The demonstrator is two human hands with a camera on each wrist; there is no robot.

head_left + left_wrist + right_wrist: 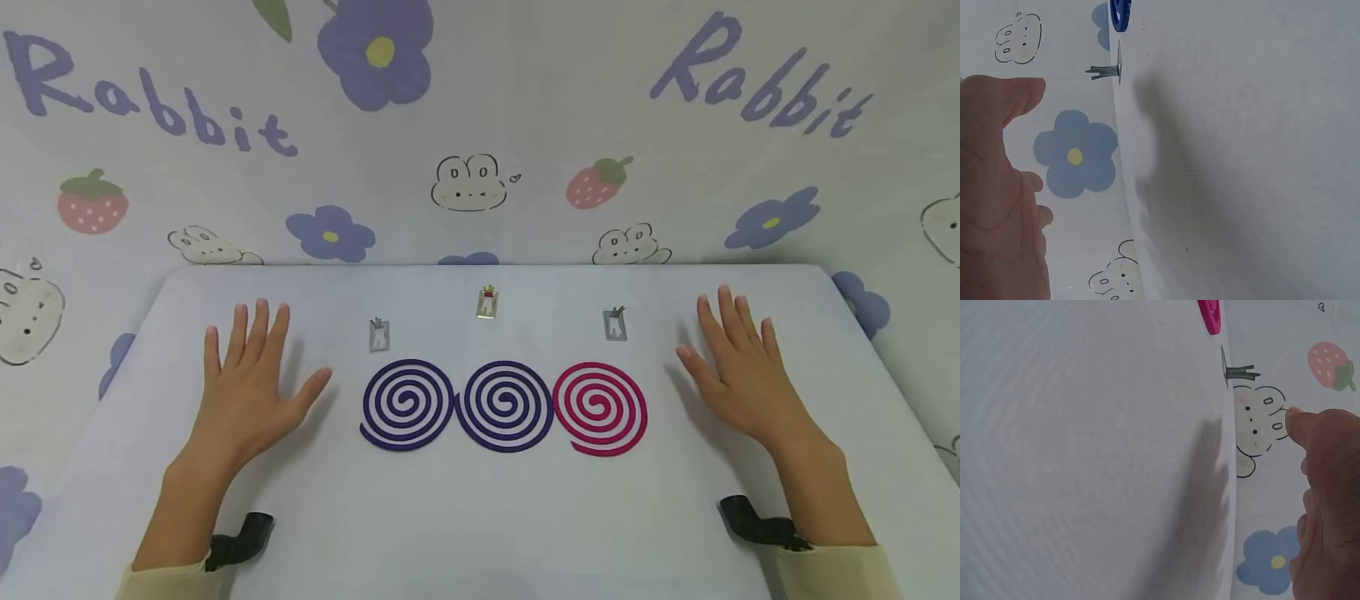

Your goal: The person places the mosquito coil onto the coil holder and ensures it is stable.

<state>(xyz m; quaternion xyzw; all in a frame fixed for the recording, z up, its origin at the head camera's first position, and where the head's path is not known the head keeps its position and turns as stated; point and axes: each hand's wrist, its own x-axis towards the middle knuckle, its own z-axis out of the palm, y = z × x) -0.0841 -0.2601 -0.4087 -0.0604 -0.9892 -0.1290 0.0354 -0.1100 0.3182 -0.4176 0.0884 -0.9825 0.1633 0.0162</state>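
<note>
Three spiral mosquito coils lie flat in a touching row in the head view: a dark blue coil (408,406) at left, a second dark blue coil (506,407) in the middle and a pink coil (600,408) at right. Beyond them are three small metal coil stands: a silver stand (379,335), a gold one with a red spot (487,303) and another silver stand (615,324). My left hand (251,392), fingers spread, hovers left of the coils and holds nothing. On the right side, my right hand (746,379) is likewise spread, palm down, touching no object.
A white cloth covers the table (480,533). Behind it rises a printed backdrop (525,100) with flowers, strawberries, rabbits and lettering. Black curved pieces (243,537) show at both wrists, beside the pale sleeves.
</note>
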